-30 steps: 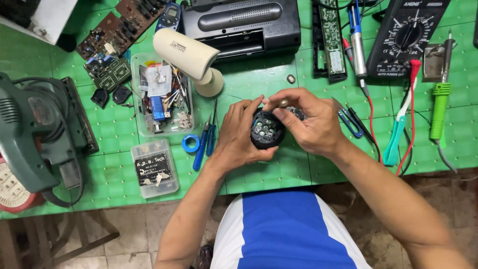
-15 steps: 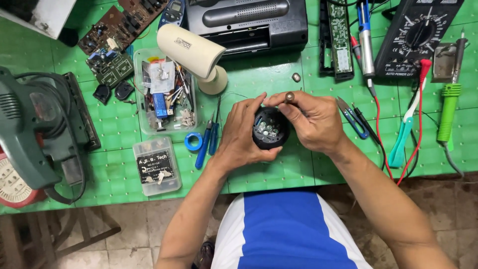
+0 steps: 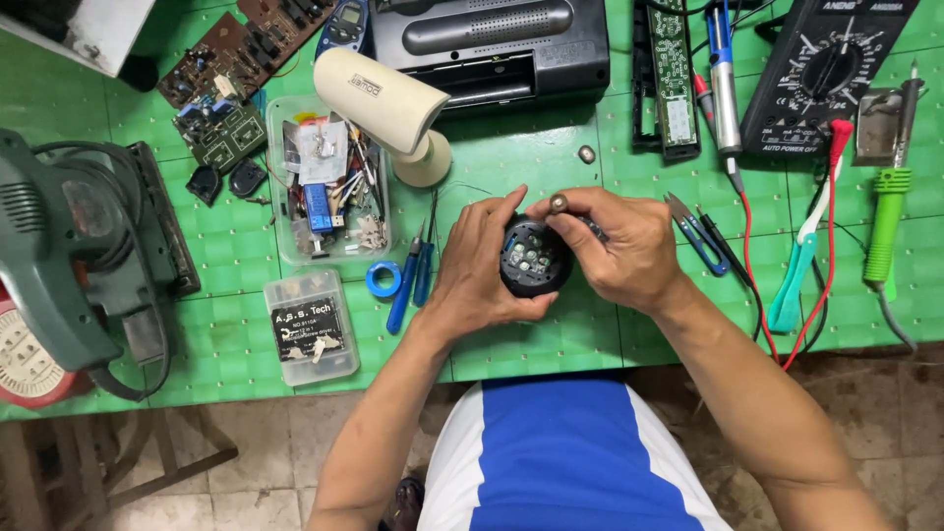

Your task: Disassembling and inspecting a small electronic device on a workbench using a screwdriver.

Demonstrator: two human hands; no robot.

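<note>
- Above a green tiled workbench (image 3: 551, 157), the left hand (image 3: 479, 270) cups a round black device (image 3: 534, 259).
- The right hand (image 3: 621, 246) wraps its other side, thumb and forefinger pinching a small metal part (image 3: 559, 204).
- Blue pliers (image 3: 411, 280) lie just left.

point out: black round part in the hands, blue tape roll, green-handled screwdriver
black round part (image 3: 533, 260): head view, its open face.
blue tape roll (image 3: 383, 279): head view, ring's edge.
green-handled screwdriver (image 3: 886, 224): head view, mid handle.
</note>
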